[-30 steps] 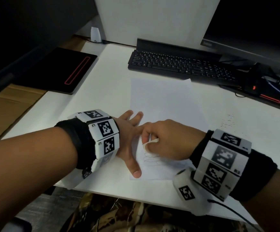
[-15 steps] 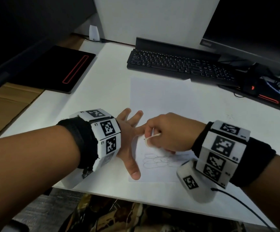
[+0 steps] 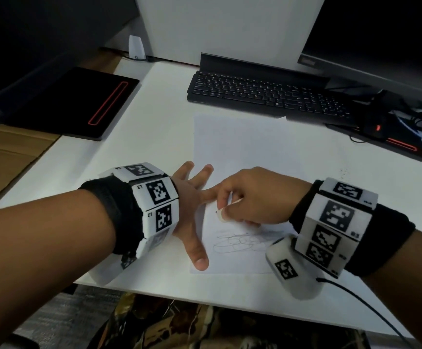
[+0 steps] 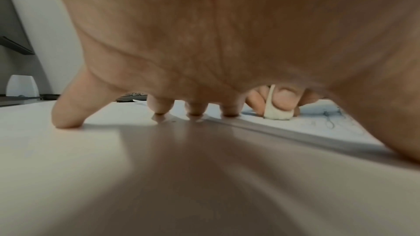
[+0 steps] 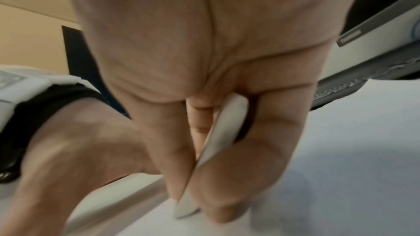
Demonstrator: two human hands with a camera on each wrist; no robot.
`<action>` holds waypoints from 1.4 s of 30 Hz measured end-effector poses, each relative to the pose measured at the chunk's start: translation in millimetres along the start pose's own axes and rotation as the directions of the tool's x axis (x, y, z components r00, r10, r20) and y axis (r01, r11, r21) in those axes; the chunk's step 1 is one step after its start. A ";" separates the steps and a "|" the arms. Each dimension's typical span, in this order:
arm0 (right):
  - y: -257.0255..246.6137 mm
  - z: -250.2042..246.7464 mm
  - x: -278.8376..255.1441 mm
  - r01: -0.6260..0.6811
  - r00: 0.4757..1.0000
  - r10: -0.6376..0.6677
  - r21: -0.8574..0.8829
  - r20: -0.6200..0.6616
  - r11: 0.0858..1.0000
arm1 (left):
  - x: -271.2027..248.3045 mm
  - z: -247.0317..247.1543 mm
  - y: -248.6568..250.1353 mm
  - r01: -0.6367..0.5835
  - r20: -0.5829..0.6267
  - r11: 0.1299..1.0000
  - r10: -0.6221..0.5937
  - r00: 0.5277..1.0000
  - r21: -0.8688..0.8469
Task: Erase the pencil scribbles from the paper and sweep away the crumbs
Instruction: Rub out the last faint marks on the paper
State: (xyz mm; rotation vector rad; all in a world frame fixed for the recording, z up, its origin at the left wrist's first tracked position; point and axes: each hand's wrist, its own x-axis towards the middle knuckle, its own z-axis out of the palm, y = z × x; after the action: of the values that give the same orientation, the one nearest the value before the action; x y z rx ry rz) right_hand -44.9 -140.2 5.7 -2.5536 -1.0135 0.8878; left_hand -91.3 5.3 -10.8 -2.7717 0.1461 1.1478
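A white sheet of paper [image 3: 250, 152] lies on the white desk, with looping pencil scribbles [image 3: 240, 241] near its front edge. My left hand [image 3: 192, 197] lies flat with fingers spread, pressing the paper's left edge. My right hand [image 3: 250, 197] pinches a thin white eraser [image 3: 222, 213] between thumb and fingers, its lower end on the paper just behind the scribbles. The eraser [image 4: 276, 112] shows on the sheet in the left wrist view past my fingertips [image 4: 195, 109]. In the right wrist view the eraser [image 5: 218, 143] runs down between thumb and fingers.
A black keyboard [image 3: 268, 94] sits behind the paper, under a monitor [image 3: 371, 39]. A black pad with a red line [image 3: 96, 104] lies at the left. Another black pad, a mouse [image 3: 378, 124] and cables are at the right. Faint crumbs [image 3: 343, 173] speckle the desk right of the sheet.
My right hand has moved the eraser back from over the scribbles to just behind them, uncovering the pencil loops. My left hand has stayed on the paper's edge.
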 end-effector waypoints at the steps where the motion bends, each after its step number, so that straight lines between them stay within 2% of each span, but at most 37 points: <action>1: 1.0 1.0 0.6 0.007 1.000 -0.007 -0.006 -0.023 1.000 | 0.3 0.5 -0.7 0.000 0.002 1.000 0.000 1.000 -0.004; 4: -5.7 10.8 -5.8 0.080 0.995 -0.078 -0.024 0.056 0.997 | -1.0 -1.6 1.9 -0.011 0.009 1.000 0.011 1.000 0.024; 6: -3.7 7.4 -4.9 0.058 0.994 -0.059 0.011 0.094 0.998 | 0.4 -0.9 1.2 -0.009 0.003 1.000 0.009 1.000 0.013; 8: 2.7 0.6 -0.7 0.008 0.999 -0.010 0.033 0.037 0.999 | 1.9 0.2 -0.3 -0.005 -0.004 1.000 0.005 1.000 0.003; 10: 3.6 2.0 -1.4 0.034 0.999 -0.034 0.005 0.012 0.999 | 2.1 0.4 -0.9 0.000 0.001 1.000 0.000 1.000 -0.006; 12: -2.5 9.0 -7.3 0.078 0.993 -0.076 -0.017 0.093 0.997 | 2.2 -0.2 -0.4 0.003 0.007 1.000 -0.003 1.000 -0.004; 14: -1.6 6.8 -8.4 0.062 0.989 -0.061 -0.005 0.136 0.998 | 2.5 0.2 -0.1 0.006 0.005 1.000 -0.006 1.000 0.004; 16: 4.7 -1.3 -3.4 0.020 0.998 -0.021 0.007 0.055 1.000 | 2.5 0.4 -0.3 0.011 0.003 1.000 -0.011 1.000 -0.004; 18: 4.9 -1.7 -4.1 0.033 0.999 -0.032 -0.005 0.016 0.999 | 1.3 -0.3 0.1 0.009 0.003 1.000 -0.009 1.000 -0.013; 20: -2.3 7.8 -10.7 0.100 0.990 -0.097 -0.028 0.098 0.995 | 0.2 -1.8 1.1 0.008 0.007 1.000 -0.008 1.000 -0.007; 22: -3.8 10.1 -13.5 0.109 0.983 -0.105 -0.021 0.149 0.994 | 0.3 -2.5 1.8 0.008 0.010 1.000 -0.008 1.000 0.000; 25: 6.8 -0.3 -6.0 0.048 0.999 -0.048 -0.036 0.003 0.998 | -0.1 -1.6 1.3 0.013 0.011 1.000 -0.013 1.000 -0.015; 27: 5.3 1.7 -7.3 0.080 0.997 -0.079 -0.058 0.020 0.995 | -1.3 -2.3 1.3 0.014 0.015 1.000 -0.014 1.000 -0.019; 30: 0.4 5.6 -12.7 0.120 0.984 -0.111 -0.054 0.140 0.991 | -0.4 -2.7 2.3 0.008 0.012 1.000 -0.008 1.000 -0.004; 34: 11.3 -6.3 -6.8 0.037 0.999 -0.038 -0.084 -0.011 0.996 | 0.3 -1.4 1.9 0.020 0.011 1.000 -0.020 1.000 -0.003; 38: 4.1 6.4 -16.4 0.151 0.986 -0.142 -0.124 0.085 0.981 | 0.9 -2.7 2.1 0.010 0.022 1.000 -0.010 1.000 -0.001; 42: 14.0 -6.0 -11.6 0.073 0.997 -0.076 -0.162 -0.011 0.984 | 0.8 -1.4 1.5 0.018 0.027 1.000 -0.018 0.999 0.001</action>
State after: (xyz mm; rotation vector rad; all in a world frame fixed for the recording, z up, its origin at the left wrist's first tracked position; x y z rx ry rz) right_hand -40.4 -158.4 9.5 -2.6289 -1.2140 0.7923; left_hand -89.9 3.6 -10.6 -2.7502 0.1181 1.1799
